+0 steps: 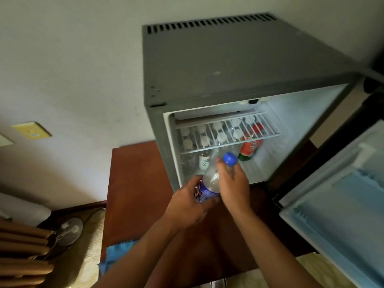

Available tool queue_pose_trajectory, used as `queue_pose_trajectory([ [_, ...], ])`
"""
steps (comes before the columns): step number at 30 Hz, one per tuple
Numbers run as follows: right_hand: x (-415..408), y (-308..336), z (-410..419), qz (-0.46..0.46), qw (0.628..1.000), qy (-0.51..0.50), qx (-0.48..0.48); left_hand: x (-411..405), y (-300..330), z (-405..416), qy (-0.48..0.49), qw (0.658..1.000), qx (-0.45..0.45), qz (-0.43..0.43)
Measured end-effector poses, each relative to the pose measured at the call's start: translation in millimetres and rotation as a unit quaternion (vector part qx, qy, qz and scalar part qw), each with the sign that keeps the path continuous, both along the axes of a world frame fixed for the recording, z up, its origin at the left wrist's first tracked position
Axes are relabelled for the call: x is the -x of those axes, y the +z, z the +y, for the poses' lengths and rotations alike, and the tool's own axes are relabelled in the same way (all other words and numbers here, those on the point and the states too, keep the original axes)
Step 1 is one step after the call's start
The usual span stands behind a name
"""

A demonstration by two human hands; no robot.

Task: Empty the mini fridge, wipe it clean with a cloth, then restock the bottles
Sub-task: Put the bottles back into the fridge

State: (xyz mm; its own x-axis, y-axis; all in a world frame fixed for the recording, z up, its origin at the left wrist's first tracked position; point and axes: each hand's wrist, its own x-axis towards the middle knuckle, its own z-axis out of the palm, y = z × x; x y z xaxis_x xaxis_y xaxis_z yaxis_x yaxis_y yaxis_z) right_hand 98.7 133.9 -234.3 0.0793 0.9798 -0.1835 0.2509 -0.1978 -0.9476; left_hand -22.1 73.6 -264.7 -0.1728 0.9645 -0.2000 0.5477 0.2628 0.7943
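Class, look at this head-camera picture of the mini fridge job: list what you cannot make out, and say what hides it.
- Bottle count under the wire shelf: head view, shelf bars and blur hide it.
- Water bottle label: both hands cover it.
- Blue cloth: left arm hides part.
- Fridge door: cut off by the right edge.

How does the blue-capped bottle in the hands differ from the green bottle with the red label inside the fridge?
The blue-capped bottle is clear with a purple label; the green bottle is dark green with a red label. The blue-capped bottle is outside the mini fridge, gripped by the left hand and right hand; the green bottle sits untouched under the wire shelf. Both lean at a slant.
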Motion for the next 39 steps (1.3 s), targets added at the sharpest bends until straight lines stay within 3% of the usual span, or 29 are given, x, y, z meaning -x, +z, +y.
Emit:
queue_pose_trajectory([
  [10,-64.0,44.3,61.4,0.182,0.983,-0.029,0.007,-50.0,64.0,64.1,-0.028,0.983,-0.097,0.152],
  [16,-75.7,43.2,79.2,0.225,0.974,-0.007,0.023,-53.3,76.8,94.7,0.002,0.934,-0.134,0.33],
  [25,-75.3,26.8,102.7,0.138,0.99,0.004,-0.023,-56.5,78.9,129.2,-0.011,0.896,-0.108,0.43],
  [39,-66.7,18.9,137.2,0.04,0.994,0.094,-0.026,-29.9,65.8,163.2,-0.018,0.918,-0.058,0.393],
])
